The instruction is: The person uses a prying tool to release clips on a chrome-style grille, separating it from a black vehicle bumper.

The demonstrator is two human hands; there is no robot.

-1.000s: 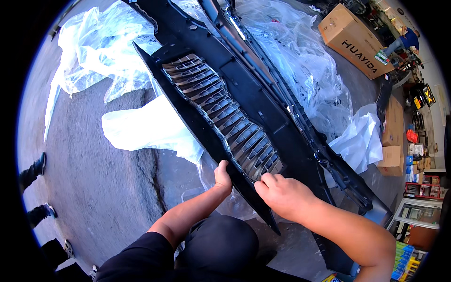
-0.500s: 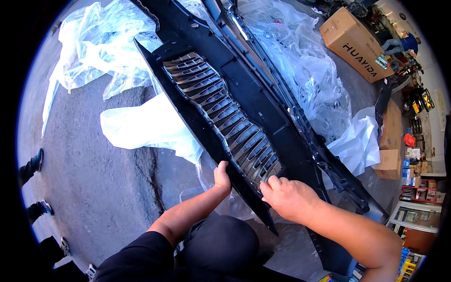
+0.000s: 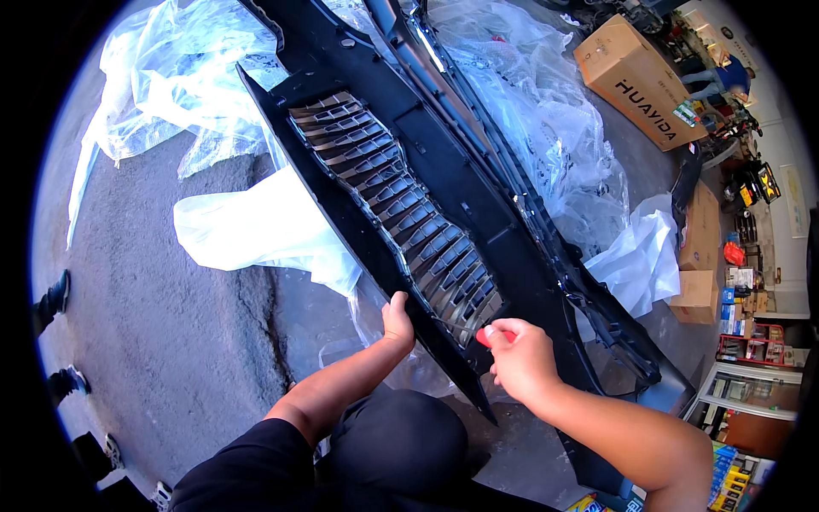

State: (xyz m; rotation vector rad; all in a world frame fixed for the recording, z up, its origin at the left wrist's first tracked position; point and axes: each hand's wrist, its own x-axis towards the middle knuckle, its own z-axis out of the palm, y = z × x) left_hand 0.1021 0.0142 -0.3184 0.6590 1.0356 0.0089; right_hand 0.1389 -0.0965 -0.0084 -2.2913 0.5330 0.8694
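A long black car bumper (image 3: 478,196) lies across the grey floor (image 3: 162,341), running from the top centre to the lower right of the frame, on clear plastic sheets (image 3: 520,111). Its chrome grille (image 3: 401,213) sits in the middle. A cardboard box (image 3: 640,81) stands at the upper right. The left hand (image 3: 397,320) grips the bumper's lower edge. The right hand (image 3: 522,358), lower centre, is closed around a small red tool (image 3: 484,338) beside the grille's end.

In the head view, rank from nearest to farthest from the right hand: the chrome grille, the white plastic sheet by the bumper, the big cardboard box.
From the right hand:
1. Chrome grille, just above-left, by the fingertips.
2. White plastic sheet, farther left on the pavement.
3. Big cardboard box, far upper right.
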